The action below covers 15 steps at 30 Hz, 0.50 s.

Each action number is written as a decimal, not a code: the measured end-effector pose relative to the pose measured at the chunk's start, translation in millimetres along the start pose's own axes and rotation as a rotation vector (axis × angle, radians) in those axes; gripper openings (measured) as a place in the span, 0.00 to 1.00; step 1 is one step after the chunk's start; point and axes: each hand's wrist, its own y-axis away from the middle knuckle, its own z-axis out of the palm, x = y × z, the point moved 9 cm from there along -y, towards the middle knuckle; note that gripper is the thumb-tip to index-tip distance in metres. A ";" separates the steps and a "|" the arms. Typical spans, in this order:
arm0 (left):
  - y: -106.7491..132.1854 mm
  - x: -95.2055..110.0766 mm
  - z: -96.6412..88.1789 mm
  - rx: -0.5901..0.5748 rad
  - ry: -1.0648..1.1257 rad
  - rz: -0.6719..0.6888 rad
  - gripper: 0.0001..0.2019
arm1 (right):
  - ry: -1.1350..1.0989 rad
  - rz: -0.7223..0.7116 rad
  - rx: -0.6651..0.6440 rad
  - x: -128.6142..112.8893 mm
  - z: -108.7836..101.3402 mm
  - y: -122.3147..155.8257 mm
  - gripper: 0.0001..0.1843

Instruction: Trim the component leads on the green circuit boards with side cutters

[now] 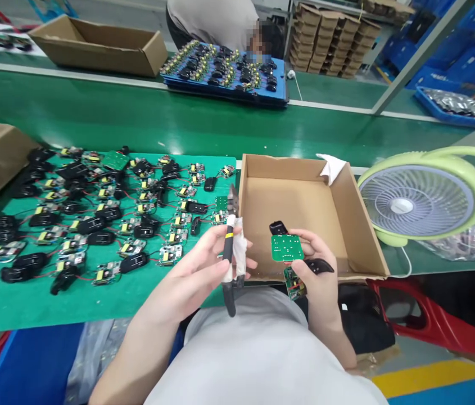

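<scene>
My left hand (203, 264) is closed round a pair of cutting pliers (231, 247) with black and yellow handles wrapped in white tape, jaws pointing up. My right hand (317, 270) grips a small green circuit board (286, 247), its solder side facing me, with black plastic parts (278, 227) hanging from its wires. A second board (294, 284) shows under that hand. Both hands hover at the near edge of an open cardboard box (359, 225).
Several circuit boards with black parts (106, 214) lie on the green mat to the left. A green desk fan (423, 197) stands at the right. Across the conveyor belt (136, 118), another person (216, 22) bends over a blue tray of parts (224, 73). Cardboard boxes (98, 45) sit further left.
</scene>
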 end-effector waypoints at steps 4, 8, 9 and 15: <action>5.1 0.7 -3.8 0.098 -0.010 -0.039 0.19 | -0.060 0.061 0.004 3.2 -0.2 -1.9 0.18; 7.0 1.3 -5.6 0.135 -0.008 -0.061 0.19 | -0.074 0.101 0.027 4.5 -1.8 -1.9 0.18; 6.8 0.9 -6.1 0.137 -0.007 -0.066 0.19 | -0.073 0.107 0.030 5.0 -2.3 -1.8 0.18; 4.5 -3.6 -8.1 0.123 0.001 -0.102 0.21 | -0.067 0.118 0.018 9.8 -3.9 -3.1 0.21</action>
